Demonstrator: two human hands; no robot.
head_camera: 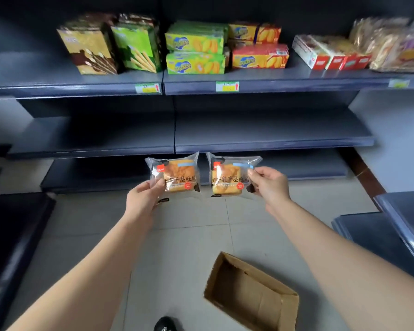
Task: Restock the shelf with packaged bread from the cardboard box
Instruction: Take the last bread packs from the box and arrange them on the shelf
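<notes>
My left hand (143, 197) pinches the lower left corner of a clear packet of golden bread (177, 175). A second, matching bread packet (227, 177) is held by its right edge in my right hand (268, 187). Both packets hang side by side in the air, in front of the lower grey shelves. The middle shelf (272, 132) just above them holds nothing. On the tiled floor below my arms lies the open cardboard box (251, 290), and I see nothing inside it.
The top shelf (272, 80) carries biscuit-stick boxes (110, 46), green and red cracker packs (225, 48) and bagged bread (392, 44) at the right. A low bottom shelf (93, 177) sits near the floor. Dark fixtures flank both sides. A shoe (165, 324) shows at the bottom edge.
</notes>
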